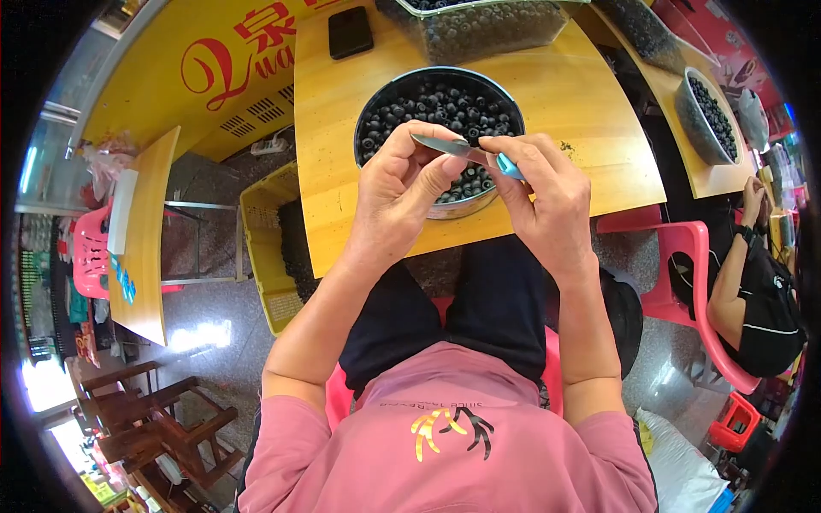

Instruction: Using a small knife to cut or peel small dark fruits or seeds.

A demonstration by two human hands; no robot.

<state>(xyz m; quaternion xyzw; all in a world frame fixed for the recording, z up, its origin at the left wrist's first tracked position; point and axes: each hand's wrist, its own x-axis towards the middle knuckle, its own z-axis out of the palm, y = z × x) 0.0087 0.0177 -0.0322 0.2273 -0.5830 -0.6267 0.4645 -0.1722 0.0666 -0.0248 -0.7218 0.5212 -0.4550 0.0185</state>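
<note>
A small knife point(440, 144) with a blue handle point(509, 166) is between my two hands, above a round bowl point(359, 128). My right hand point(554, 192) is closed around the handle, near the bowl's right side. The blade points left, toward the fingers of my left hand point(395, 197), which are pinched close to it. What they hold, if anything, I cannot make out. Many small, dark, round berries or seeds point(445, 101) with pale spots fill the bowl. My fingers cover part of its near side.
The bowl stands on a wooden table point(573, 103). Behind it are a clear tub of dark round pieces point(487, 32) and a black phone point(351, 32). A yellow crate point(265, 248) sits left below. At right, a person's arm point(731, 278) shows beside a pink chair point(701, 282).
</note>
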